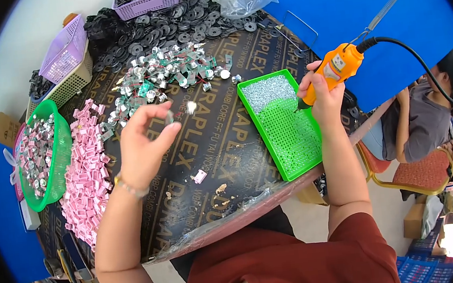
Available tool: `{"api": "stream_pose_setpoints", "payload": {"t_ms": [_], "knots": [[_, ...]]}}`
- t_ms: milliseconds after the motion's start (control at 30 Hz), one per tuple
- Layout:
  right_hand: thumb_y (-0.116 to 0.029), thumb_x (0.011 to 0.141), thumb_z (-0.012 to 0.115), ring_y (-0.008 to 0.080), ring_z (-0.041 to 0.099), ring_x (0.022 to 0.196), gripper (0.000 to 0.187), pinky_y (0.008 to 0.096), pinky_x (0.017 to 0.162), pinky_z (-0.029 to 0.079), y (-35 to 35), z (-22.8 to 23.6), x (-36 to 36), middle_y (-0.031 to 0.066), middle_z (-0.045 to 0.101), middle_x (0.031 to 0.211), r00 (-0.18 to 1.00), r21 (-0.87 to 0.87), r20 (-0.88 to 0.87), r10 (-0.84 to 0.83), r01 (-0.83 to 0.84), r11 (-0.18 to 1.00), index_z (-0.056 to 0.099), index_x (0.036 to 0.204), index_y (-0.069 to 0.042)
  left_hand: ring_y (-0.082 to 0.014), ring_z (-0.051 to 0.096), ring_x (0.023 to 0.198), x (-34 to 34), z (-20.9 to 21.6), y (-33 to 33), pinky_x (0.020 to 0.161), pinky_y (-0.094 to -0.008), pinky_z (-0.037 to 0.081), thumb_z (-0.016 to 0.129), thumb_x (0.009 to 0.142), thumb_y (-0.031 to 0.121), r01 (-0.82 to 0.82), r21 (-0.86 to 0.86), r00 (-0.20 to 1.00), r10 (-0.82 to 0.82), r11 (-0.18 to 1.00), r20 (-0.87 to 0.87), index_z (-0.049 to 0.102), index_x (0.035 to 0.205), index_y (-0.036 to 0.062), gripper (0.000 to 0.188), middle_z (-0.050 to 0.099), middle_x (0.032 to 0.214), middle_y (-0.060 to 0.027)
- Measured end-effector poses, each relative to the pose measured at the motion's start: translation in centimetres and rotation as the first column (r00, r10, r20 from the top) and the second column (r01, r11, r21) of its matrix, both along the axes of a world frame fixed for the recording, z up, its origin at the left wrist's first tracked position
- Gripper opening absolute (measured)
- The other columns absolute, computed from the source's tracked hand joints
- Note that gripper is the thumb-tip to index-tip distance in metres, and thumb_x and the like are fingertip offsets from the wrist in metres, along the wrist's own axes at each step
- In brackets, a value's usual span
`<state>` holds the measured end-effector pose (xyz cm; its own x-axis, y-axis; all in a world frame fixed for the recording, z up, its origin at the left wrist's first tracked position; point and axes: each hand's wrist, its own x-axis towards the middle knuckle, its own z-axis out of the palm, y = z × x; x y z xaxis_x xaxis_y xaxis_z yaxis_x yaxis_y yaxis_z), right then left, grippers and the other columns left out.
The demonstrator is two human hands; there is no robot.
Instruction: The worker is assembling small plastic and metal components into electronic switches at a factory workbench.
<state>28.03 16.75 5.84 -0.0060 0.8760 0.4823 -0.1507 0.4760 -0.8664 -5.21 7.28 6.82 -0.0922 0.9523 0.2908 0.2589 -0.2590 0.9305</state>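
On the right side of the dark table [239,165], the right hand [322,91] is gripping an orange power screwdriver [340,63], with its fingers wrapping around the lower body. The thin tip is poking out left of the fingers, over a green tray [298,140]. Tiny silver bits [271,91] are covering the tray's far end. Over on the left, the left hand [141,147] is hanging above the table, and its thumb and pointing finger are pinching a small grey piece [169,117]. That piece is sitting right between the two fingertips, too blurry to name. Pink parts [85,179] are lying in a heap left of this hand, beside a green basket [63,152]. Shiny clear and green parts [173,70] are lying in a pile beyond it
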Motion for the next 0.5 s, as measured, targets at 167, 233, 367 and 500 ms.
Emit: {"api": "stream_pose_setpoints", "payload": {"t_ms": [167, 233, 367, 500], "knots": [[-0.013, 0.088, 0.060, 0.0127, 0.057, 0.058, 0.022, 0.0256, 0.057, 0.048, -0.3, 0.0, 0.3, 0.0062, 0.059, 0.068, 1.000, 0.007, 0.019, -0.013, 0.012, 1.000, 0.052, 0.103, 0.000, -0.0325, 0.049, 0.121, -0.1, 0.5, -4.8, 0.105, -0.0433, 0.033, 0.069, 0.072, -0.001, 0.056, 0.142, 0.996, -0.066, 0.988, 0.067, 0.050, 0.091, 0.0063, 0.027, 0.060, 0.107, -0.0101], [-0.014, 0.088, 0.060, 0.0123, 0.058, 0.057, 0.022, 0.0250, 0.056, 0.048, -0.2, -0.3, -0.1, 0.0060, 0.060, 0.068, 1.000, 0.024, 0.020, -0.007, 0.007, 1.000, 0.052, 0.102, 0.000, -0.0305, 0.053, 0.117, -0.4, 0.4, -6.9, 0.103, -0.0438, 0.034, 0.070, 0.072, 0.000, 0.051, 0.141, 0.992, -0.066, 0.989, 0.105, 0.050, 0.092, 0.0068, 0.028, 0.063, 0.099, -0.0075], [-0.026, 0.088, 0.062, 0.0139, 0.055, 0.055, 0.033, 0.0260, 0.052, 0.047, -0.1, -0.3, -0.4, 0.0069, 0.057, 0.068, 0.995, 0.019, 0.061, -0.080, 0.079, 0.997, 0.050, 0.104, 0.001, -0.0165, 0.063, 0.081, 0.3, -0.8, -9.0, 0.084, -0.0316, 0.046, 0.075, 0.071, 0.005, -0.131, 0.003, 0.978, 0.129, 0.991, -0.162, 0.058, 0.091, 0.0031, 0.027, 0.065, 0.083, -0.0052], [-0.023, 0.089, 0.061, 0.0120, 0.055, 0.056, 0.032, 0.0232, 0.054, 0.046, -0.8, 0.6, -0.1, 0.0071, 0.058, 0.070, 0.998, 0.096, -0.004, -0.067, 0.067, 0.993, 0.051, 0.102, 0.003, -0.0183, 0.059, 0.062, 2.0, -1.5, -9.4, 0.060, -0.0301, 0.047, 0.075, 0.072, 0.009, -0.154, -0.130, 0.912, 0.090, 0.979, -0.401, 0.062, 0.090, 0.0040, 0.023, 0.058, 0.079, -0.0072]]}}
